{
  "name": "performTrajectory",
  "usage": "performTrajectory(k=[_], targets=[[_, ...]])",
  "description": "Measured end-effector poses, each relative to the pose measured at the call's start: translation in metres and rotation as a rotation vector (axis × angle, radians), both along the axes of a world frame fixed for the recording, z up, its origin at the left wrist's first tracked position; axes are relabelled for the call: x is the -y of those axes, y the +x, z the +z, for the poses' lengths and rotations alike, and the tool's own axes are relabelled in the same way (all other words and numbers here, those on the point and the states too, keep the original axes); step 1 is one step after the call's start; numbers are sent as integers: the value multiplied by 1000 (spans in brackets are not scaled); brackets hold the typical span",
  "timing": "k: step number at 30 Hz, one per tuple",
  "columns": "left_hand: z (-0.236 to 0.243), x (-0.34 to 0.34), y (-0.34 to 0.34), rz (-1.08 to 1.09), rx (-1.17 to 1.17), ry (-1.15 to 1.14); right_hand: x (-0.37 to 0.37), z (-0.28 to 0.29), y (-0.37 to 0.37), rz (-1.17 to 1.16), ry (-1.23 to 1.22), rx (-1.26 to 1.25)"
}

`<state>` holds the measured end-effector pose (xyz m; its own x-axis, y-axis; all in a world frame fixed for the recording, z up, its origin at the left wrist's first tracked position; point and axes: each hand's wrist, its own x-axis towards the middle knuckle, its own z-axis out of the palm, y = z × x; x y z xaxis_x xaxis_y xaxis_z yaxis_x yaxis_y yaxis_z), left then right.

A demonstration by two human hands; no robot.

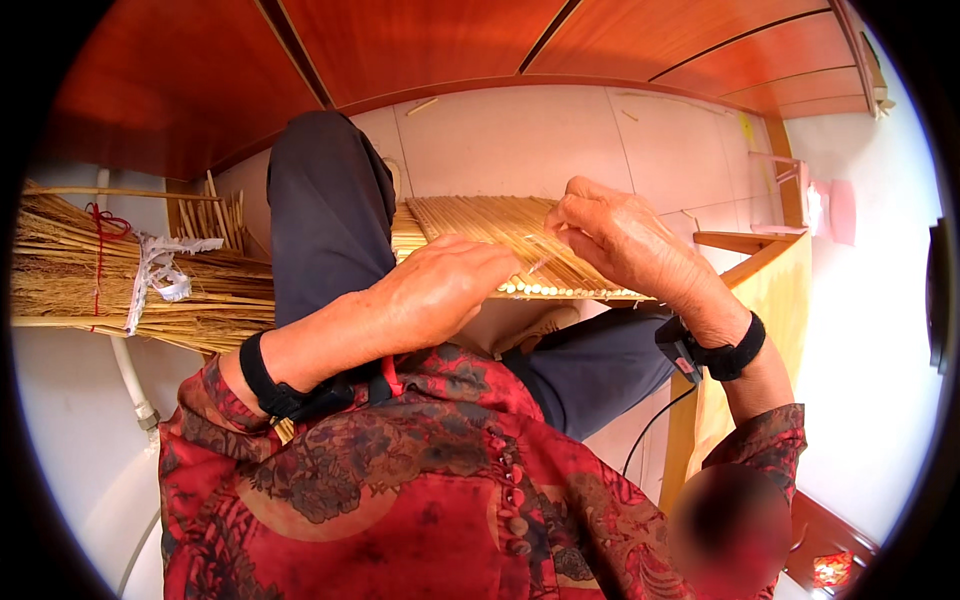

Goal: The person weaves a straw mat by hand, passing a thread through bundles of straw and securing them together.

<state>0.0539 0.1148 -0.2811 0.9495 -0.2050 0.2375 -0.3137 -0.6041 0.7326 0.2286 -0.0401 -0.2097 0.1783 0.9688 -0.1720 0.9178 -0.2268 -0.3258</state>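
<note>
A mat of straight, pale yellow stalks point(470, 214) lies between my knees, its cut white ends lined up along the near edge. My left hand point(440, 292) is closed above the left part of that edge, fingertips pressed together. My right hand point(628, 243) hovers over the right part of the mat in a pinch, thumb against the bent fingers. Thin pale glints, perhaps a thread, show between the two hands. What either hand pinches is too small or hidden to make out.
At the left lies a big bundle of dry stalks point(60, 255) tied with red string and a white strip point(155, 278). Red-brown wooden panels point(420, 45) stand along the far side. A light wooden piece of furniture point(770, 300) and a pink stool point(790, 178) are at the right.
</note>
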Motion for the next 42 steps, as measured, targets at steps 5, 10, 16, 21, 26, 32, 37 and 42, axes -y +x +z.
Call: performTrajectory(k=[5,10,16,21,26,32,37,42], targets=[[-1,-3,-3,5,-10,45,1,-5,-5,71,-36,-237],[-5,1,-13,54,38,105,-9,-18,-15,178,-72,-137],[-8,3,-18,98,27,87,-10,-29,-22,273,-23,58],[-9,-2,-7,28,-48,6,-23,-22,-16,195,224,310],[-9,-8,-3,-4,-69,-39,-38,-12,33,-207,437,167],[-8,-13,8,-33,-142,-6,-60,-23,6,-763,435,-1039],[-11,-9,3,37,50,22,-71,-26,-10,-973,410,-1253],[-12,-8,3,-25,151,-63,-68,-31,-6,-990,415,-1318]])
